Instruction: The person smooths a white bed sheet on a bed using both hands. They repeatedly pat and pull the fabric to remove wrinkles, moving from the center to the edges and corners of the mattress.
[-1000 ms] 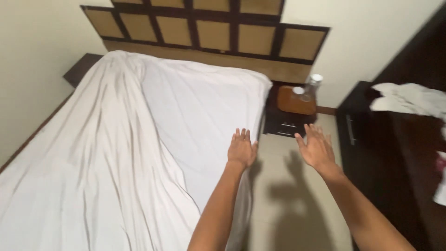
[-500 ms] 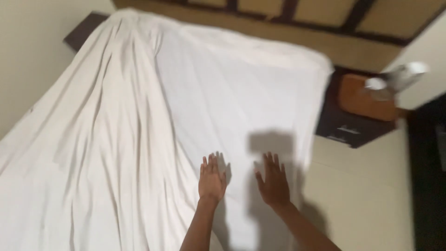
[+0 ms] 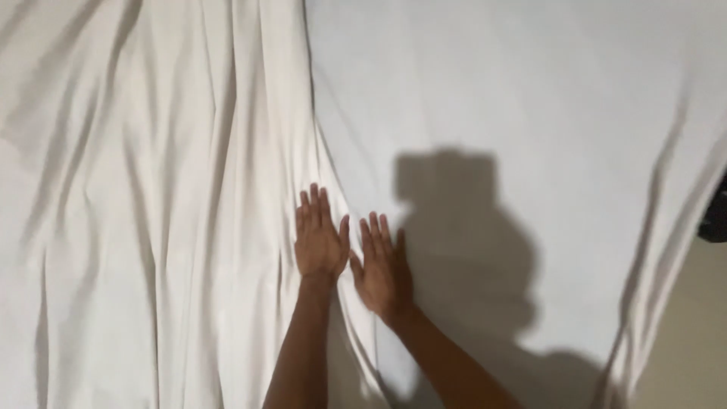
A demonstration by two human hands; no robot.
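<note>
Two flat hands (image 3: 352, 254) on sheet (image 3: 530, 91)

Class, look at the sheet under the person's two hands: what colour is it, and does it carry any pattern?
The sheet is plain white, with no pattern, only creases; the head view shows it.

dim, warm light comes from behind the viewer, throwing a hard dark shadow (image 3: 462, 250) onto the sheet (image 3: 530, 91). the folds show soft shading. the frame looks slightly soft and grainy, with no glare.
</note>
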